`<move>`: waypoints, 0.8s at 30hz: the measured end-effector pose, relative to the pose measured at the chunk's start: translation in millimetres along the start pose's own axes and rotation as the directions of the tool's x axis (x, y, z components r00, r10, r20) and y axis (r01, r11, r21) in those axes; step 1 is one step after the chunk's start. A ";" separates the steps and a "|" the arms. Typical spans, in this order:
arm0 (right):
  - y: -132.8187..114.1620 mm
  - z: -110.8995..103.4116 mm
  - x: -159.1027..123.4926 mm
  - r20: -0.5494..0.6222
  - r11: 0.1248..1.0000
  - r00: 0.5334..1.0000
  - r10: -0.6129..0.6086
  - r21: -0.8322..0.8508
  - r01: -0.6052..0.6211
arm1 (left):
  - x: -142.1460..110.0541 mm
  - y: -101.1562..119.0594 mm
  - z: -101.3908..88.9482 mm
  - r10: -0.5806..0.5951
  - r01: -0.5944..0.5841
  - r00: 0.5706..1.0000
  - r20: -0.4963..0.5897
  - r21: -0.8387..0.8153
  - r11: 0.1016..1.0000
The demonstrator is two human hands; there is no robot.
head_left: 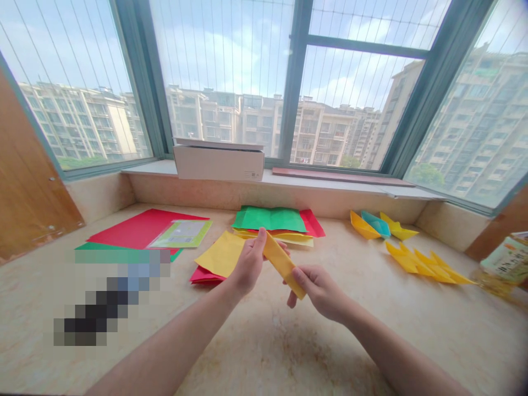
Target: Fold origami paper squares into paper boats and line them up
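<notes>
Left hand [247, 265]: fingers closed narrow, pinching the upper end of a folded yellow paper strip [279, 264];
Right hand [319, 292]: fingers narrow, thumb on top, gripping the strip's lower end;
Strip: raised between both hands, above the marble counter [264, 352];
Nearby: loose yellow paper sheet [220, 253] just left; green paper sheet [270, 219] beyond; folded paper boats [371, 225] right;

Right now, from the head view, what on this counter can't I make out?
Head view:
- The pixelated patch, far left: blurred, so whatever lies there is unreadable.
- The bottle, right: cut off by the frame edge, label unreadable.
- The yellow paper strip: held parts hidden by the left hand and right hand.
- The white box: inside hidden by its lid.
</notes>
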State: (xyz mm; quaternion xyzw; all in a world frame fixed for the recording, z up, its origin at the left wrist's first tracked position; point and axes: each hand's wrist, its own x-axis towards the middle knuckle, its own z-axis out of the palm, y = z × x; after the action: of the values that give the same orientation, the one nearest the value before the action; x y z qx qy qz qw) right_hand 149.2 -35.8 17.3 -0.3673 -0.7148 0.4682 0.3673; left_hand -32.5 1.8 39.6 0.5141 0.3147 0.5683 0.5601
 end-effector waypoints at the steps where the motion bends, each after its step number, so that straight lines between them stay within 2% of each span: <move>1: 0.9 0.4 0.5 -0.024 1.000 1.000 -0.017 0.011 0.017 | -0.7 -0.6 0.4 0.005 -0.004 0.999 0.046 -0.020 1.000; 3: 2.4 2.0 1.7 -0.057 0.997 0.997 -0.055 0.042 0.058 | -3.7 -1.9 2.3 0.012 -0.009 0.985 0.171 -0.021 1.000; 5: 2.8 5.0 3.0 -0.067 0.992 0.995 -0.076 0.097 0.082 | -8.7 -4.2 5.8 -0.023 0.011 0.951 0.307 0.039 0.999; 8: 2.2 10.7 4.8 -0.041 0.982 0.997 -0.065 0.177 0.071 | -16.8 -10.8 12.5 -0.161 0.125 0.892 0.422 0.111 0.986; 12: 2.1 12.9 6.4 -0.005 0.975 1.000 -0.024 0.221 0.024 | -19.0 -17.8 16.0 -0.185 0.183 0.921 0.343 0.038 0.982; 14: 2.9 10.9 6.4 0.026 0.978 1.000 0.011 0.208 -0.016 | -16.2 -16.5 14.5 -0.137 0.140 0.958 0.253 0.006 0.990; 17: 5.1 7.7 5.7 0.087 0.985 0.994 0.062 0.153 -0.075 | -11.3 -10.4 12.1 -0.007 0.008 0.996 0.086 -0.009 1.000; 20: 7.6 7.4 4.5 0.074 0.992 0.994 0.075 0.092 -0.082 | -9.0 -5.5 12.1 0.061 -0.060 0.998 -0.031 0.027 0.998; 24: 10.5 9.0 2.4 0.053 0.997 0.997 0.059 0.054 -0.061 | -9.2 -4.5 12.4 0.102 -0.101 0.988 -0.114 0.017 0.995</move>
State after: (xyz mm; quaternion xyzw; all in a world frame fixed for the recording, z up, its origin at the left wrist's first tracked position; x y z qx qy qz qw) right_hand 142.2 -34.2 5.2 -0.3661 -0.6993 0.5080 0.3447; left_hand -20.9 -9.0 36.7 0.4992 0.3229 0.6229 0.5085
